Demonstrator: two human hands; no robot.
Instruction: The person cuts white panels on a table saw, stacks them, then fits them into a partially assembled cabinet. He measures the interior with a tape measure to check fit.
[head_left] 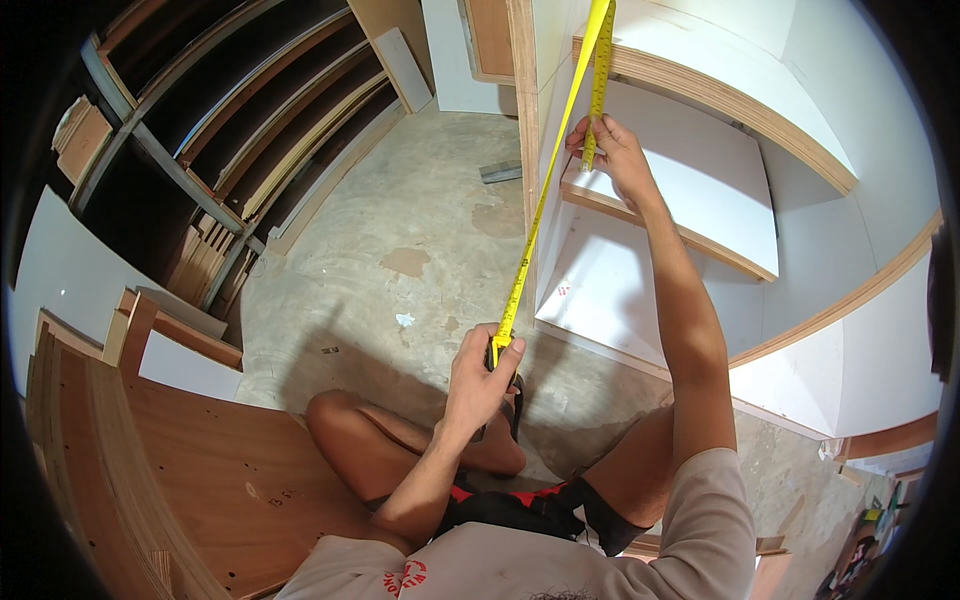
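Observation:
My left hand (472, 392) is closed round the dark case of a tape measure (496, 345), held over my crossed legs. Its yellow blade (533, 225) runs up and away past the cabinet's front edge to the top of the picture. There it doubles back, and the end part hangs down to my right hand (620, 160). My right arm is stretched forward, and the fingers pinch this blade near its tip. That hand is just in front of the short middle shelf (690, 165) of a white cabinet with plywood edges.
An upper shelf (730, 85) juts out above the middle one. Plywood boards stand in a rack (300, 110) at the far left. A brown wooden panel (220, 470) lies at my left. A small grey block (501, 172) rests on the concrete floor (400, 215).

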